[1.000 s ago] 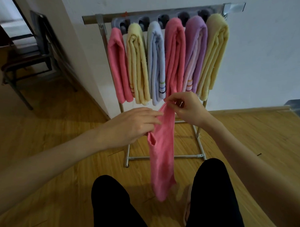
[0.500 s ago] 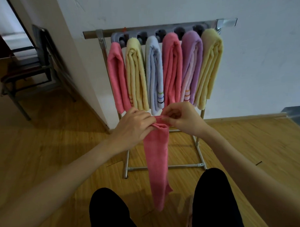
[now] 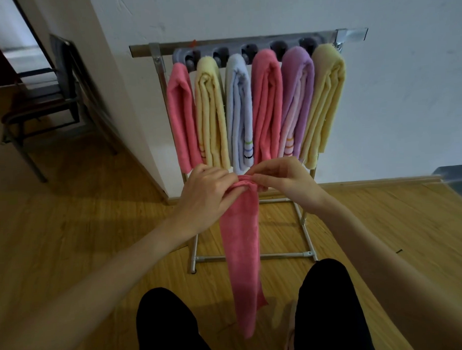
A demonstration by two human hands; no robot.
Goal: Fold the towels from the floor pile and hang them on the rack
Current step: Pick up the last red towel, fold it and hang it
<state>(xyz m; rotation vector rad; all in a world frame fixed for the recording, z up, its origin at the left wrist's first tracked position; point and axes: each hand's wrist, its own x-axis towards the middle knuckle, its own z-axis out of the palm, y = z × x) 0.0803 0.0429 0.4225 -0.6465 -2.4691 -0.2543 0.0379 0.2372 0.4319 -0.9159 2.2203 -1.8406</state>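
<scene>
While your black-trousered knees point(image 3: 328, 302) frame the bottom, you've got the folded pink towel point(image 3: 241, 242) dangling between them, top edge pinched from both sides by your left hand point(image 3: 207, 199) and right hand point(image 3: 285, 180), fingers curled tight. Behind, 6 folded towels hang on the metal rack point(image 3: 156, 59) by the white wall point(image 3: 405, 90).

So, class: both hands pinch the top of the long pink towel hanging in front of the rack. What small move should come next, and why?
Probably lift the long pink towel toward the metal rack. The left hand and right hand grip its folded top edge, it hangs as a narrow strip, and six folded towels already hang there.
</scene>
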